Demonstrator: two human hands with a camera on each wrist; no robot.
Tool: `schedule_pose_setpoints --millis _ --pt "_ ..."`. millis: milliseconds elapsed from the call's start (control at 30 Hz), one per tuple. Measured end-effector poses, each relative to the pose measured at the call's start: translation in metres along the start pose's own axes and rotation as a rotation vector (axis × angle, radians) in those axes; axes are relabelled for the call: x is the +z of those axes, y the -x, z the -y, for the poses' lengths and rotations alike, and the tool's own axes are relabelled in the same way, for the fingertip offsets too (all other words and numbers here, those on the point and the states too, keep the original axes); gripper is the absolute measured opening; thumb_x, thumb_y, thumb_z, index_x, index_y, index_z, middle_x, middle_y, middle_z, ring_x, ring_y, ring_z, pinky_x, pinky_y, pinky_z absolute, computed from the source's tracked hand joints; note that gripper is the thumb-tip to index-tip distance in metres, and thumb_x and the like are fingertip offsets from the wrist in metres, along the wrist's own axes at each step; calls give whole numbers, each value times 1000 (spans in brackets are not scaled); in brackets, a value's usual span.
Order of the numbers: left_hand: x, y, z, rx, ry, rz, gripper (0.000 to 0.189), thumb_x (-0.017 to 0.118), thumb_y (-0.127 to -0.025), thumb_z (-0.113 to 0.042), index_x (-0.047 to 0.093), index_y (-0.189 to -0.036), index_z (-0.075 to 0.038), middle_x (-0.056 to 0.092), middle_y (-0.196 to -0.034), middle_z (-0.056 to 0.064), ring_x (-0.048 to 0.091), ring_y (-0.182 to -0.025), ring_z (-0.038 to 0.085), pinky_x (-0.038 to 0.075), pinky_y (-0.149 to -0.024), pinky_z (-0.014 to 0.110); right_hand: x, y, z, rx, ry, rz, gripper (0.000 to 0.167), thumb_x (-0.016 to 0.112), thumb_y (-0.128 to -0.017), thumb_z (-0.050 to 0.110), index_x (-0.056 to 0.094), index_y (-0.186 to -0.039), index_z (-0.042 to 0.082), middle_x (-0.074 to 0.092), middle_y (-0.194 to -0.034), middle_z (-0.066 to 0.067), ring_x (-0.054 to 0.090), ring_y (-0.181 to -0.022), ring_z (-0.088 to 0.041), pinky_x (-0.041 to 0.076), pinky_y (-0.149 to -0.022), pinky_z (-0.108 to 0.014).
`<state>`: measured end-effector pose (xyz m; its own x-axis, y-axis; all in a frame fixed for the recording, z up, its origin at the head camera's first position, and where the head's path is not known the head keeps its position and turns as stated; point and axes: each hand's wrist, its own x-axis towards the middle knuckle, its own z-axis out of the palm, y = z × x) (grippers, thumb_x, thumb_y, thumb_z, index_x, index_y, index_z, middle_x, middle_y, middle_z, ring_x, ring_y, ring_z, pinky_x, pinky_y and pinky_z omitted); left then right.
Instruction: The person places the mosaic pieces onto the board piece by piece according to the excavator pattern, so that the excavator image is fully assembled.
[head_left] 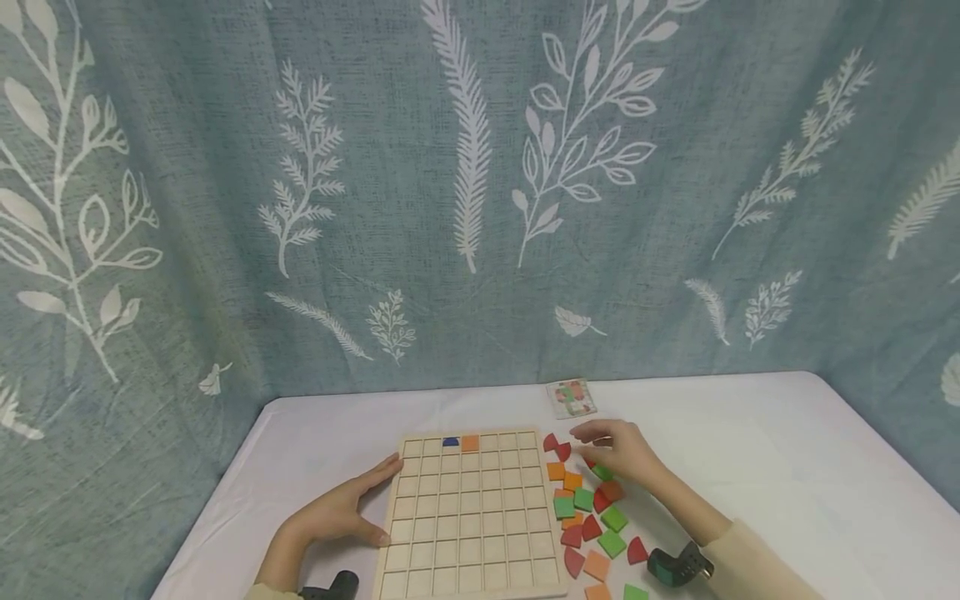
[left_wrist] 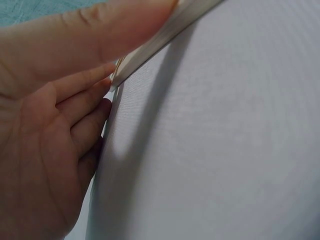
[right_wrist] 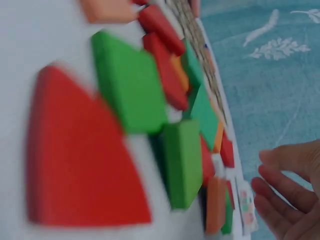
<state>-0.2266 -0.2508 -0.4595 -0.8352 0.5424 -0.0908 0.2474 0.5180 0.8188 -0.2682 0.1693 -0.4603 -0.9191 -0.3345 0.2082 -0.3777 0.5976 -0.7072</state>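
Note:
A wooden grid board (head_left: 471,505) lies on the white table, with a blue piece (head_left: 451,442) and an orange square tile (head_left: 470,443) in cells of its far row. My left hand (head_left: 343,505) rests at the board's left edge, fingers stretched out and thumb apart; the left wrist view shows the thumb (left_wrist: 115,25) against the rim. To the right of the board, my right hand (head_left: 621,452) hovers over the far end of the loose pieces, near a red quarter-round piece (head_left: 563,452). Its fingers are loosely bent, with nothing visible between them.
Several green tiles (head_left: 614,518), orange tiles (head_left: 597,566) and red quarter-rounds (head_left: 573,562) are scattered along the board's right side, some overlapping. A small patterned card (head_left: 572,398) lies at the table's back. Behind the table hangs a blue-green leaf-print curtain (head_left: 405,208).

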Motion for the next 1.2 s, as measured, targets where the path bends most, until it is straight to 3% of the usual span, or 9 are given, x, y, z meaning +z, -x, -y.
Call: schedule_pose_setpoints --millis 300,633,867,1200 --pt "0 1 0 -6 8 4 103 82 -59 -17 26 -143 2 11 -151 25 3 -135 50 5 -104 68 -2 5 -7 -36 63 34 22 67 -81 4 68 -103 1 68 -102 -11 63 -94 -28 53 -83 -40" --pt "-1 2 0 0 2 12 102 82 -61 -18 26 -144 1 11 -151 24 4 -136 49 6 -104 68 20 -19 -6 -160 31 70 23 69 -82 11 69 -104 4 70 -98 -7 65 -92 -25 54 -81 -35" --pt "1 1 1 -15 19 12 102 82 -60 -16 26 -143 1 10 -151 24 2 -136 49 4 -105 67 32 -29 -3 -161 31 137 30 69 -80 6 65 -110 2 67 -106 -11 64 -95 -26 54 -81 -35" --pt "0 1 0 -14 21 9 102 83 -59 -16 26 -143 2 10 -151 24 3 -135 49 5 -105 66 30 -32 -3 -194 72 123 17 70 -79 7 69 -96 7 68 -95 -4 62 -86 -18 54 -75 -31"
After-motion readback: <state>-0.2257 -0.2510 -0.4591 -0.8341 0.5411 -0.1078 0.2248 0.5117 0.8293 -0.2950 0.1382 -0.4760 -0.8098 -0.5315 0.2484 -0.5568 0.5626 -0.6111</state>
